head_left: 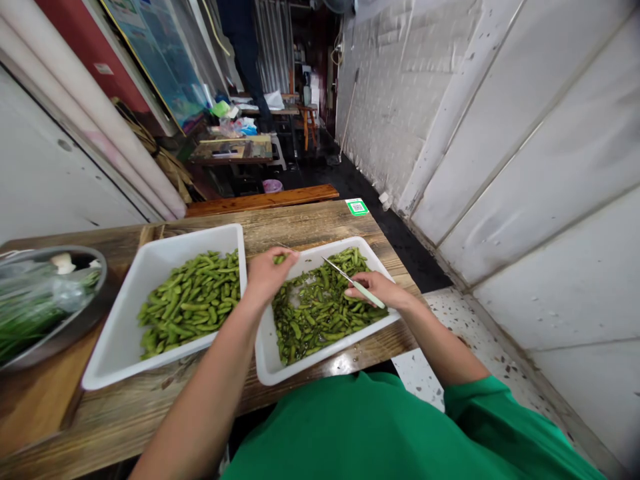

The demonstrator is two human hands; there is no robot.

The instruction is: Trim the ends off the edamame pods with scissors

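**Green shirt [400, 433] up close, green pods [320, 327] just ahead**

Nearest the camera, across part of the desk's [290, 223] near edge, the shirt, with bare forearms stretched out on either side. Beyond, toward the desk's right edge, a slanted white tray [267, 360] of wet-looking pods, one corner close to the near edge. Over its right side, right hand [380, 290], fingers wrapped round the pale green handle of a cutting tool [370, 295], blade aimed toward the far left; cannot tell scissors from knife. By the tray's far left corner, left hand [267, 273], fingers almost together, pinching green pod matter [279, 259]; cannot tell one piece from several.

Left of these, nearer the middle of the desk, a second white tray [127, 327], holding a heap of paler pods [195, 300]. Toward the left edge, a metal bowl [90, 312] with long green stalks [25, 330] and clear plastic [70, 293].

At the far right corner, a green-framed code card [357, 207]. Past the far edge, a wooden bench [260, 199], then a purple bucket [273, 186], a cluttered low table [235, 148] and a wooden stool [309, 123].
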